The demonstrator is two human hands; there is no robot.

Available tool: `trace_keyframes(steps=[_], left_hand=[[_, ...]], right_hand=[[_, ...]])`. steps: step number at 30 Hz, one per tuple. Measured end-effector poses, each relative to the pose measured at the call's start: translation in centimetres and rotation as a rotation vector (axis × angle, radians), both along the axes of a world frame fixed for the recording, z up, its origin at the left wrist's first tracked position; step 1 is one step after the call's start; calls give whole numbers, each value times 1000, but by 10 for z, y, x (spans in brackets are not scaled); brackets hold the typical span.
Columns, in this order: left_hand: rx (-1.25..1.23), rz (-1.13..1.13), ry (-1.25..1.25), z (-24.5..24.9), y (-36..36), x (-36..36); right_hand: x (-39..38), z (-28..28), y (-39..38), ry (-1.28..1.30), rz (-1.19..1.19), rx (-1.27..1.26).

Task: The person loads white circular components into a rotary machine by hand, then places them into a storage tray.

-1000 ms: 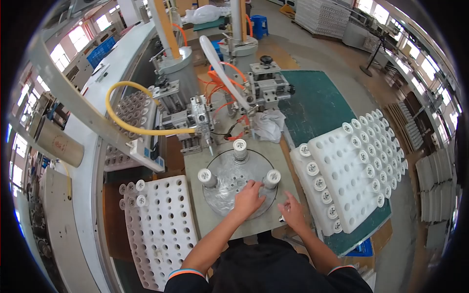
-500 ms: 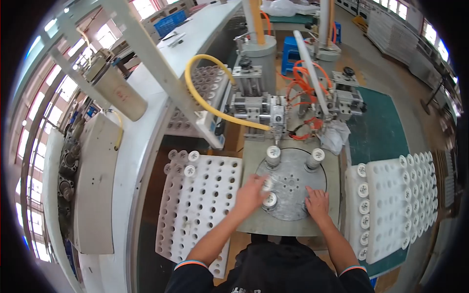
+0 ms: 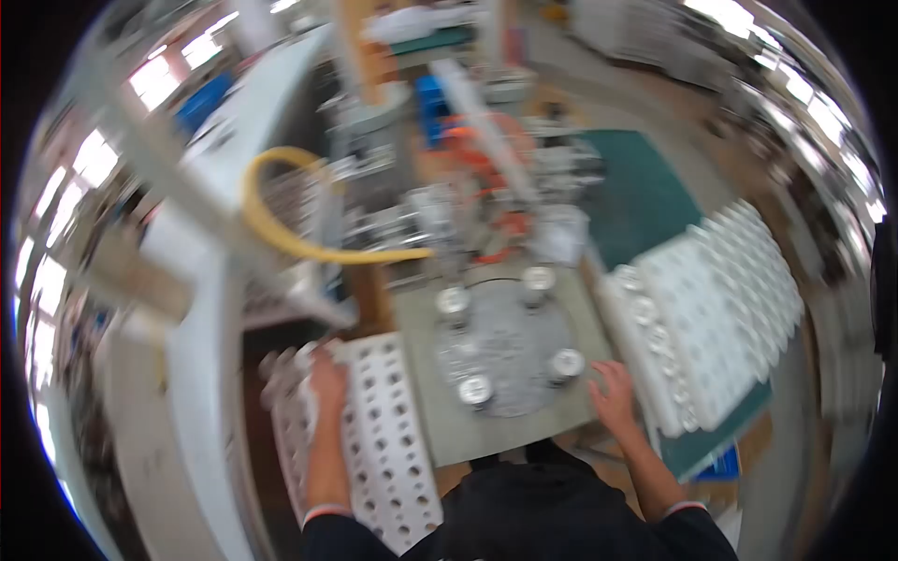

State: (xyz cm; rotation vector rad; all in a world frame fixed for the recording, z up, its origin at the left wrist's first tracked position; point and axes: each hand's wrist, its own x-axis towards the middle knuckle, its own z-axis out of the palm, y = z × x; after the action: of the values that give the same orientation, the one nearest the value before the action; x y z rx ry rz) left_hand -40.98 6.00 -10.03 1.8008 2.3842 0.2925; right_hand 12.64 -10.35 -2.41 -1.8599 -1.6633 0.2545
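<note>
Your left hand (image 3: 327,381) is at the perforated tray (image 3: 382,416), fingers too blurred to judge. Your right hand (image 3: 614,399), fingers apart, is at four o'clock beside the metal disc (image 3: 510,346), whose white-topped parts (image 3: 475,390) seem spaced for separate access.

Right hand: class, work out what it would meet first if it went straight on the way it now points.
Probably the nearest white-topped piece, at the right of the round plate; the right hand might pass beside or over it, as blur leaves depth unclear.
</note>
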Motion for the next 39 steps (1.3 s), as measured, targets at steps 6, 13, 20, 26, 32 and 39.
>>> trace_keyframes(steps=[6,13,20,26,32,39], left_hand=[[259,-363,-94,-37,-10,-28],[-200,-70,312,99,-50,89],[-273,-676,-518,92,-71,300],[-191,-998,-307,62,-67,416],[-68,-928,-463,106,-68,382],[-90,-701,-499,107,-84,339]], right_hand=[[93,89,-46,-55,-356,335],[245,114,-81,-567,-718,198],[267,92,-72,-469,-631,3],[263,123,-72,-369,-717,161],[105,117,-22,165,-188,136],[12,-19,47,-15,221,-23]])
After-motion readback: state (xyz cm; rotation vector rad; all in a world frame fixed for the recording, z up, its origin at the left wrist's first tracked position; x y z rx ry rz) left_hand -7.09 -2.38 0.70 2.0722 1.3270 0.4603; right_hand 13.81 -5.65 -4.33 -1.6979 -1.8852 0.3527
